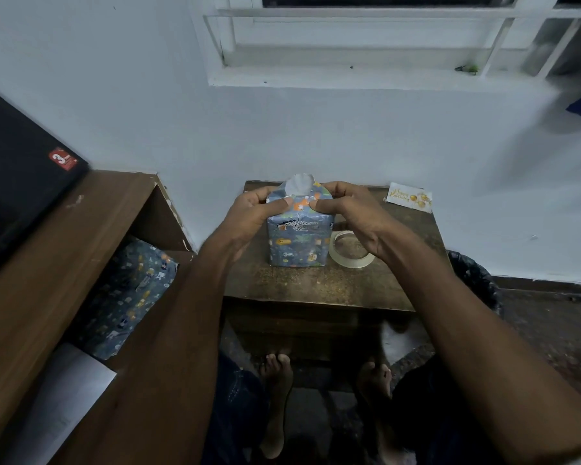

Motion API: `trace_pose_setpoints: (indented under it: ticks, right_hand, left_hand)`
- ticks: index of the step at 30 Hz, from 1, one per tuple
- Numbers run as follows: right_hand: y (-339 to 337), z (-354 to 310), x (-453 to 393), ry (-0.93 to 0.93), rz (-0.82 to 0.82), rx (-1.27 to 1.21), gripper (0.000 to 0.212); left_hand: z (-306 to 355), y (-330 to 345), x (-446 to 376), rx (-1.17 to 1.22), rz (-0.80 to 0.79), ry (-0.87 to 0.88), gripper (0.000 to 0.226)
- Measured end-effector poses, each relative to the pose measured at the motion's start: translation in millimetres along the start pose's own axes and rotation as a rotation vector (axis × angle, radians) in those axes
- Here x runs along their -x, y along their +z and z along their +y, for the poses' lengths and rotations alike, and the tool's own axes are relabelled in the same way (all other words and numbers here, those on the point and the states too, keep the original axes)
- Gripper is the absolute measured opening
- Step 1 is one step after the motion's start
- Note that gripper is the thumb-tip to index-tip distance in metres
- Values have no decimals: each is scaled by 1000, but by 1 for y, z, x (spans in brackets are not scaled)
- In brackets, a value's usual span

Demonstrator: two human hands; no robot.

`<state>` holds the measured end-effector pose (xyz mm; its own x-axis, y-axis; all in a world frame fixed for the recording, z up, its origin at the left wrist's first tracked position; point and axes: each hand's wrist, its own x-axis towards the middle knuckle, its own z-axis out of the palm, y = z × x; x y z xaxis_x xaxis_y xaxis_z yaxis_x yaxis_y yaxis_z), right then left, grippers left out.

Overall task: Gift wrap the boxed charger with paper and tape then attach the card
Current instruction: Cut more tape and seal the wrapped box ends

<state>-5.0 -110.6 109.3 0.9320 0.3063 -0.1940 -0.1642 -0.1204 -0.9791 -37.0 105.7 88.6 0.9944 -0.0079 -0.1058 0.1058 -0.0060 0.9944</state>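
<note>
The boxed charger [297,241] stands upright on a small wooden table [316,286], covered in blue paper with animal prints. At its top a flap shows its white underside. My left hand [252,213] pinches the paper at the top left of the box. At the top right my right hand [346,209] pinches the paper, and the two thumbs nearly meet over the front face. A roll of clear tape [351,253] lies flat just right of the box. The white card with gold lettering [409,197] lies at the table's far right corner.
More of the blue patterned paper [128,297] and a white sheet [64,407] lie in a wooden shelf unit on the left. A black case [17,182] sits on top of it. A black bag [473,276] is right of the table. My bare feet are under the table.
</note>
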Motion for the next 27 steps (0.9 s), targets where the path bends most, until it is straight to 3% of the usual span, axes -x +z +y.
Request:
trace_pose_setpoints:
  ticks: [3,5,7,9,15,27]
  right_hand:
    - [-3,5,1,113,-118,101,46]
    - [-2,6,1,122,-113,110,38]
    - [-1,3,0,67,-55,57,17]
    - [0,1,0,-1,-17,8,8]
    - [-3,0,5,-134,-28,-17,24]
    - [-4,7,8,-331,-17,66,26]
  left_hand:
    - [-5,2,-1,12,-68,-130,31]
    - [-6,2,0,2,-46,-126,31]
    - [-4,1,1,2,-12,-65,24]
    - [-2,1,3,-4,19,7,16]
    - [-1,0,8,-58,72,202,16]
    - [-3,-7,10,-223,60,451,19]
